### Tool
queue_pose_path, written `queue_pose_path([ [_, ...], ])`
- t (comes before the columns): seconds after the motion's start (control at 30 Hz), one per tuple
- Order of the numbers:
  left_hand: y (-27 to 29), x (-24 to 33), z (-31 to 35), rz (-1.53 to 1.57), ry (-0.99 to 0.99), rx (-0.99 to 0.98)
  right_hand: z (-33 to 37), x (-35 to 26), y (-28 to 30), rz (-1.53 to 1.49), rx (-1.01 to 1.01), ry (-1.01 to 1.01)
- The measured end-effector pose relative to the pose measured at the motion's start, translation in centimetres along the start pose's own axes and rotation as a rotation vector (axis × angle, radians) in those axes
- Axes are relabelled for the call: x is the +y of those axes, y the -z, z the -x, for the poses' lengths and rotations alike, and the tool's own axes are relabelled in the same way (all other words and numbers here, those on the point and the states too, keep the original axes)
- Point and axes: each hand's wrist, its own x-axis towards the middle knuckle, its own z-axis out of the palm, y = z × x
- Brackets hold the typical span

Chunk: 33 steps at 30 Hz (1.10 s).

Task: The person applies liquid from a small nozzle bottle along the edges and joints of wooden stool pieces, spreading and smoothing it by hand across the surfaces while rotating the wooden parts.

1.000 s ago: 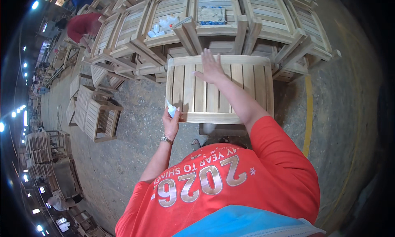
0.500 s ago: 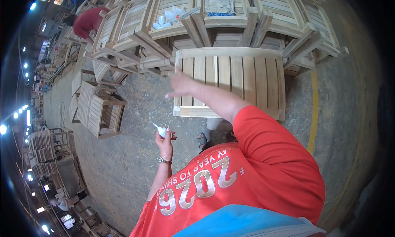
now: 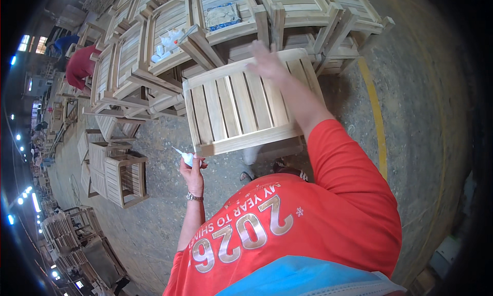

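Observation:
My left hand (image 3: 193, 177), a watch on its wrist, is closed around a small white squeeze bottle (image 3: 188, 159) with a thin pointed nozzle. The bottle is beside the near left corner of a slatted wooden panel (image 3: 233, 144). Over the far right part of that panel, my right hand (image 3: 269, 62) is stretched out with fingers apart and holds nothing; motion blurs it slightly. Whether it touches the slats I cannot tell.
Stacked wooden frames (image 3: 292, 19) line the far side, bearing white bottles and cups (image 3: 167, 44) and a blue-edged tray (image 3: 224, 16). Small slatted furniture (image 3: 120, 175) stands on the floor at left. A person in red (image 3: 79, 65) bends at far left. A yellow line (image 3: 376, 111) runs at right.
My right hand has swept rightward across the panel from its left edge. The view has turned, and the bottle in my left hand is now close to the panel's near left corner.

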Motion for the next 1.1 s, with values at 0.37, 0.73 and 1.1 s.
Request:
queue_pose_path([
  [0.37,1.6,0.6,-1.7,0.012,-0.036,-0.042,12.4,10.7,-0.5,-0.146,0.124,-0.287],
  [0.73,8.9,0.3,-1.8,0.086,-0.076,0.018,28.0,-0.7,2.1,0.076,0.166,-0.24],
  [1.1,19.0,-2.4,1.6,0.108,-0.087,0.085,19.6,-25.9,-3.9,-0.183,-0.029,0.398],
])
